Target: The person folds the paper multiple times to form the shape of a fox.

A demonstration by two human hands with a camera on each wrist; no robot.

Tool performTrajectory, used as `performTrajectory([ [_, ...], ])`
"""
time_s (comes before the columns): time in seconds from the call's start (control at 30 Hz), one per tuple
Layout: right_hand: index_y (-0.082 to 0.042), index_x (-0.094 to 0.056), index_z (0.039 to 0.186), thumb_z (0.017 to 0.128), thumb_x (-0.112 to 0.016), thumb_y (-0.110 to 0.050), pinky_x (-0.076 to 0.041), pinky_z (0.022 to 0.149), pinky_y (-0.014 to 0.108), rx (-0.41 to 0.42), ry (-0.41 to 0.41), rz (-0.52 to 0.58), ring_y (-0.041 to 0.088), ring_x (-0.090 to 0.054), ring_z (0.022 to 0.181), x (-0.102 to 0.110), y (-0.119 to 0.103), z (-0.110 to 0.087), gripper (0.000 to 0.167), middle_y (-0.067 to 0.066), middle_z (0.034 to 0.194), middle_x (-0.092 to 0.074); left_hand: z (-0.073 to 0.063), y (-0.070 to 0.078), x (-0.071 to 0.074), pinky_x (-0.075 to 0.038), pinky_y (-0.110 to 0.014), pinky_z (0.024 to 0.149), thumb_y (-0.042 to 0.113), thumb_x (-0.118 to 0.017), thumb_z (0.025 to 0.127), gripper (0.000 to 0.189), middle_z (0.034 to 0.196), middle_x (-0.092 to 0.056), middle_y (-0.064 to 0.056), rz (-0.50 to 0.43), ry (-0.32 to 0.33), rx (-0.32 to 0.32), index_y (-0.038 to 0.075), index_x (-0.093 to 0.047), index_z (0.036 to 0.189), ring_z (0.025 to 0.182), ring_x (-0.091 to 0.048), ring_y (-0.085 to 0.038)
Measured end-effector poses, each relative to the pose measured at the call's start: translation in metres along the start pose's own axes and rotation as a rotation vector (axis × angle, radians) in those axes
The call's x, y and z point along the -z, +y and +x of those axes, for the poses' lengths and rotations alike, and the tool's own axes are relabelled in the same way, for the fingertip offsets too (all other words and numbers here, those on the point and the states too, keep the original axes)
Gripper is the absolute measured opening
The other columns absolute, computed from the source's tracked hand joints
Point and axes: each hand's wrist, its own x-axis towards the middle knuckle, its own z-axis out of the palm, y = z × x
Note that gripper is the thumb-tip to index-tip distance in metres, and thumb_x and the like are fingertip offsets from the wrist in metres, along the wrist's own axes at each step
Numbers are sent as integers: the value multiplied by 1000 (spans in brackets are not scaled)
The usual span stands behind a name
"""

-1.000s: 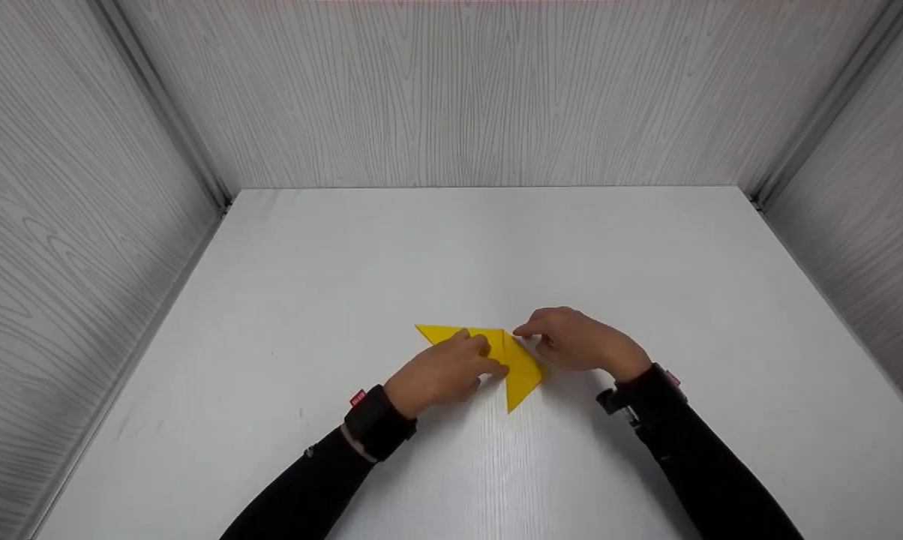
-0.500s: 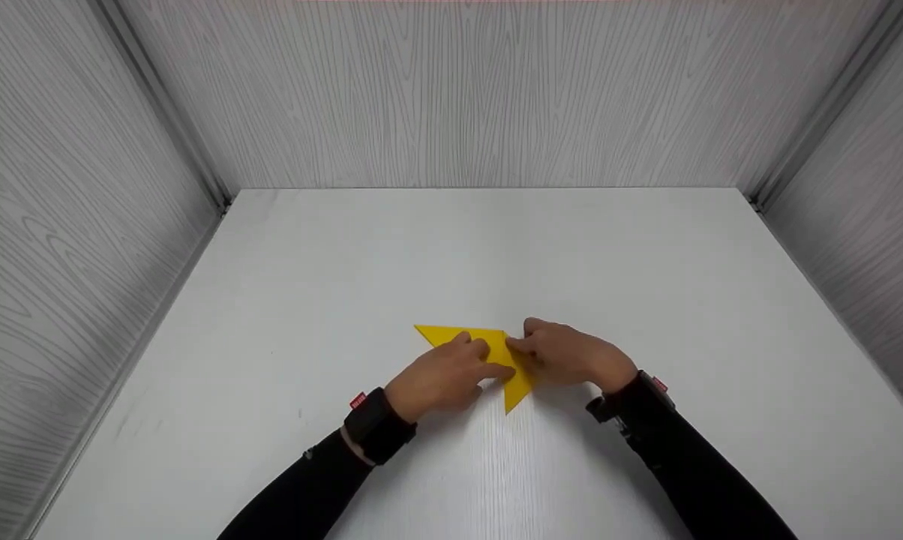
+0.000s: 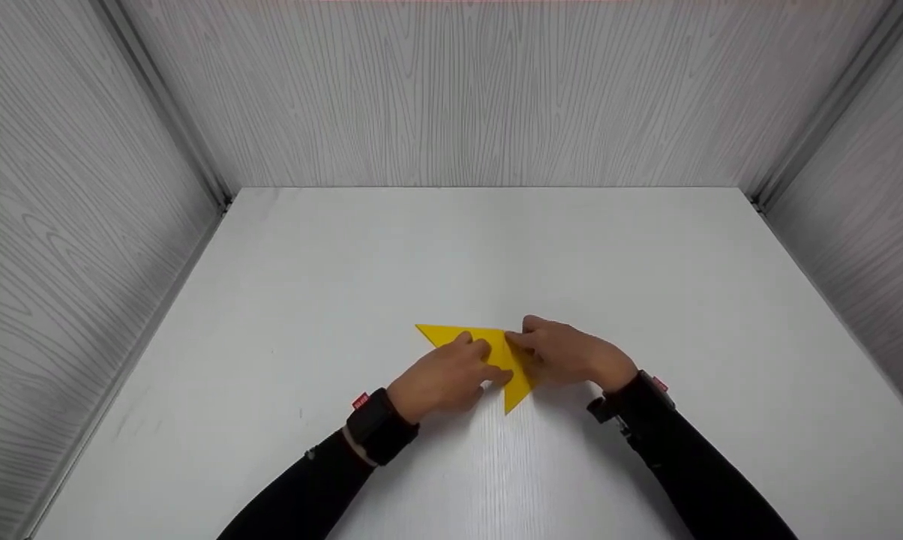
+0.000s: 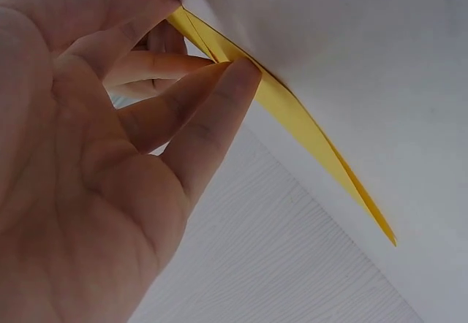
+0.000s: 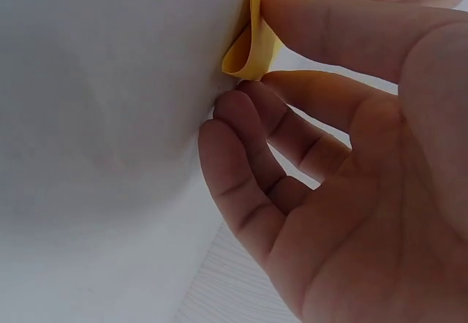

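A sheet of folded yellow paper [image 3: 497,346] lies on the white tabletop, with one point toward the left and another toward the person. My left hand [image 3: 440,379] lies over its left part, fingertips pressing it down. In the left wrist view, the paper [image 4: 311,133] appears as a thin folded strip under those fingertips. At the right side, my right hand [image 3: 571,354] pinches the paper's edge between thumb and index finger. The right wrist view shows the paper [image 5: 256,49] curled into a rounded, uncreased loop there, the other fingers bent beneath. The right corner is hidden behind this hand.
The white table [image 3: 331,255] meets a grey wood-grain panel [image 3: 451,97] at the back. Similar panels stand at the left [image 3: 54,225] and right [image 3: 864,210]. Dark bands with small devices sit on both wrists.
My right hand moved slightly left and down onto the paper's right flap, covering its right corner; its thumb then shifted slightly up. The left hand stays nearly in place, its fingertip a little further right.
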Motion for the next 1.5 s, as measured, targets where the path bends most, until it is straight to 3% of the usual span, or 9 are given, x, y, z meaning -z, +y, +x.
performTrajectory([
  [0.67, -6, -57, 153, 105, -68, -17, -41, 73, 27, -23, -24, 46, 19, -46, 81, 0, -1, 2, 51, 5, 96, -46, 1, 2, 4, -43, -29, 83, 12, -72, 100, 35, 115, -66, -7, 4, -52, 27, 30, -77, 129, 102, -49, -25],
  [1.0, -14, -57, 154, 108, -59, -8, -35, 68, 26, -67, -42, 106, 17, -41, 75, 4, 9, -1, 46, 4, 88, -44, 1, 2, 4, -45, -30, 84, 11, -72, 100, 37, 119, -67, -8, -12, -60, 32, 30, -76, 131, 102, -50, -26],
  [1.5, -17, -61, 150, 104, -65, -5, -33, 65, 24, -88, -43, 85, 15, -38, 71, 8, 11, -7, 48, 3, 85, -44, 5, 1, 2, -44, -29, 82, 8, -70, 100, 37, 119, -69, -6, -41, -73, 35, 28, -77, 130, 98, -49, -25],
])
